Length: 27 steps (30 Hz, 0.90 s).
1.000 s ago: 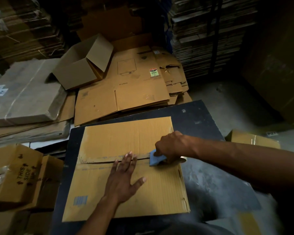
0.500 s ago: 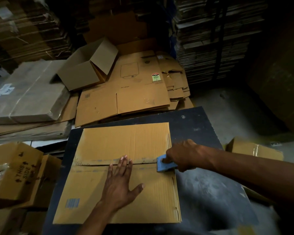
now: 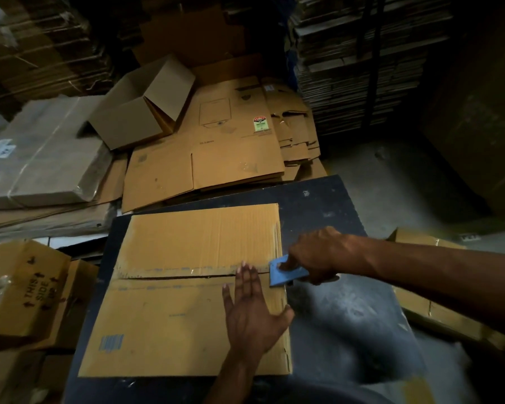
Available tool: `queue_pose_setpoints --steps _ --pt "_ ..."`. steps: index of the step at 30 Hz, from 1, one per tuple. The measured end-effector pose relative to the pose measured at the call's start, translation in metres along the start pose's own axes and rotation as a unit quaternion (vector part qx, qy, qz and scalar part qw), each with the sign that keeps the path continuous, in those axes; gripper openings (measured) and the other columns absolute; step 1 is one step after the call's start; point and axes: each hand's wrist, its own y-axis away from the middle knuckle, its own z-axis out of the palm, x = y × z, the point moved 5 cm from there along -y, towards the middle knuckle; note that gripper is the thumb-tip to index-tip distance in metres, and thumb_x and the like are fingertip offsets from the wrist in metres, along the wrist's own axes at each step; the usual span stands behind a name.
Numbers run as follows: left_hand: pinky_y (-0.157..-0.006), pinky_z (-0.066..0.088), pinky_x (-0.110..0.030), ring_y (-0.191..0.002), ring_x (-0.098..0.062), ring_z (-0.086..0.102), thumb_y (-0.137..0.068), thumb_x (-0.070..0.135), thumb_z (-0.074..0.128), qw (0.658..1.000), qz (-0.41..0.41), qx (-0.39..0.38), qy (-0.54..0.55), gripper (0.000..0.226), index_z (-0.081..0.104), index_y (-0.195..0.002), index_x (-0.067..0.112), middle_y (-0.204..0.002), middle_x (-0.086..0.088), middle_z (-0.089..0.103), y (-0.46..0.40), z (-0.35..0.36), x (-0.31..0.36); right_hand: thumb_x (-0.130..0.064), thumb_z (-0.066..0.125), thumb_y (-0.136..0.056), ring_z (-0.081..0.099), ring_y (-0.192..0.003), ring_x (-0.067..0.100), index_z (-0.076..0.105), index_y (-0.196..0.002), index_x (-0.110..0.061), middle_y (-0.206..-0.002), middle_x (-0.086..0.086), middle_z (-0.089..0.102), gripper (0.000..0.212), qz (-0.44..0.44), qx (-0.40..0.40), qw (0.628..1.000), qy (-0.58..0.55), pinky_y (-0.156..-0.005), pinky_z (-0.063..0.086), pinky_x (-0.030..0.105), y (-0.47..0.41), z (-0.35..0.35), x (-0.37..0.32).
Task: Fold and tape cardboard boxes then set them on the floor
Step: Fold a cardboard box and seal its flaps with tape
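A brown cardboard box (image 3: 187, 243) stands on the dark table (image 3: 341, 310), its two top flaps folded shut and meeting at a seam across the middle. My left hand (image 3: 251, 310) lies flat on the near flap, fingers straight, fingertips at the seam near its right end. My right hand (image 3: 315, 258) grips a blue tape dispenser (image 3: 286, 272) at the seam's right edge of the box. The tape roll is hidden under my hand.
Flat cardboard sheets (image 3: 216, 158) and an open box (image 3: 140, 112) lie behind the table. Printed boxes (image 3: 27, 290) stand at the left, another box (image 3: 438, 316) on the floor at the right. Tall cardboard stacks (image 3: 362, 68) rise behind. Bare concrete floor (image 3: 397, 185) lies far right.
My right hand has drawn the blue dispenser rightward along the seam to the box's right edge. My left hand has slid right on the near flap after it.
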Motion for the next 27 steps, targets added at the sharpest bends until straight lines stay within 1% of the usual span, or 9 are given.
queue_pose_setpoints --steps 3,7,10,13,15,18,22,25,27 --pt "-0.127 -0.007 -0.053 -0.158 -0.021 -0.018 -0.079 0.085 0.03 1.0 0.0 0.001 -0.005 0.118 -0.014 -0.163 0.014 -0.17 -0.006 -0.022 0.003 0.001 -0.001 -0.032 0.072 -0.092 0.059 -0.117 0.022 0.036 -0.154 -0.046 -0.135 -0.003 0.057 0.073 0.017 -0.005 1.0 -0.005 -0.075 0.043 0.032 0.019 0.012 0.023" --pt "-0.126 -0.009 -0.053 -0.157 -0.02 -0.021 -0.079 0.086 0.03 1.0 0.001 0.014 -0.011 0.119 -0.013 -0.163 0.013 -0.17 -0.005 -0.023 0.002 0.004 0.001 -0.04 0.069 -0.095 0.059 -0.114 0.019 0.036 -0.153 -0.046 -0.135 -0.004 0.057 0.066 0.037 -0.009 0.998 -0.043 -0.084 0.048 0.031 0.04 0.031 0.05" --pt "-0.126 -0.008 -0.054 -0.157 -0.021 -0.021 -0.08 0.084 0.032 1.0 -0.011 0.016 -0.019 0.117 -0.016 -0.163 0.016 -0.169 -0.004 -0.025 0.002 0.003 0.003 -0.038 0.07 -0.095 0.058 -0.115 0.019 0.037 -0.152 -0.045 -0.137 -0.004 0.056 0.066 0.04 -0.008 0.998 -0.048 -0.084 0.046 0.031 0.044 0.041 0.056" --pt "-0.123 -0.009 -0.059 -0.156 -0.027 -0.026 -0.084 0.076 0.041 1.0 0.006 -0.001 -0.03 0.11 -0.031 -0.157 0.036 -0.166 -0.007 -0.032 0.004 -0.002 0.012 -0.03 0.071 -0.094 0.057 -0.122 0.022 0.041 -0.151 -0.044 -0.14 -0.004 0.056 0.066 0.028 -0.015 0.998 -0.06 -0.089 0.048 0.034 0.034 0.046 0.048" --pt "-0.119 -0.004 -0.07 -0.152 -0.037 -0.033 -0.088 0.069 0.046 0.997 0.051 -0.025 -0.061 0.103 -0.031 -0.153 0.049 -0.163 -0.012 -0.039 0.003 -0.008 0.022 -0.028 0.07 -0.094 0.059 -0.123 0.025 0.046 -0.149 -0.042 -0.139 -0.002 0.057 0.062 0.015 -0.019 0.998 -0.059 -0.094 0.052 0.037 0.023 0.05 0.041" --pt "-0.112 0.005 -0.081 -0.147 -0.046 -0.038 -0.088 0.064 0.044 0.986 0.1 -0.055 -0.125 0.091 -0.016 -0.156 0.056 -0.159 -0.011 -0.046 -0.004 -0.011 0.03 -0.034 0.07 -0.094 0.064 -0.116 0.025 0.059 -0.138 -0.032 -0.13 -0.002 0.064 0.045 0.031 -0.004 0.998 -0.061 -0.088 0.058 0.044 0.003 0.047 0.028" --pt "-0.113 0.01 -0.08 -0.149 -0.046 -0.034 -0.089 0.064 0.042 0.979 0.092 -0.074 -0.167 0.081 0.004 -0.159 0.051 -0.16 -0.011 -0.046 -0.008 -0.006 0.03 -0.039 0.075 -0.092 0.067 -0.111 0.026 0.067 -0.126 -0.023 -0.119 0.0 0.067 0.039 0.083 -0.028 0.992 -0.091 -0.082 0.057 0.047 -0.022 0.038 0.016" --pt "-0.112 0.016 -0.08 -0.151 -0.046 -0.031 -0.085 0.067 0.034 0.976 0.09 -0.076 -0.182 0.08 0.013 -0.159 0.047 -0.161 -0.013 -0.043 -0.01 -0.005 0.031 -0.04 0.072 -0.094 0.068 -0.105 0.025 0.069 -0.12 -0.018 -0.1 0.0 0.061 0.034 0.073 -0.008 0.992 -0.105 -0.073 0.057 0.038 -0.022 0.038 0.021" --pt "-0.111 0.018 -0.08 -0.152 -0.045 -0.029 -0.078 0.07 0.025 0.976 0.091 -0.076 -0.182 0.084 0.018 -0.159 0.047 -0.162 -0.012 -0.042 -0.01 -0.007 0.032 -0.047 0.065 -0.097 0.067 -0.107 0.022 0.069 -0.12 -0.019 -0.103 -0.002 0.062 0.036 0.071 0.006 0.989 -0.126 -0.063 0.05 0.029 -0.021 0.043 0.031"
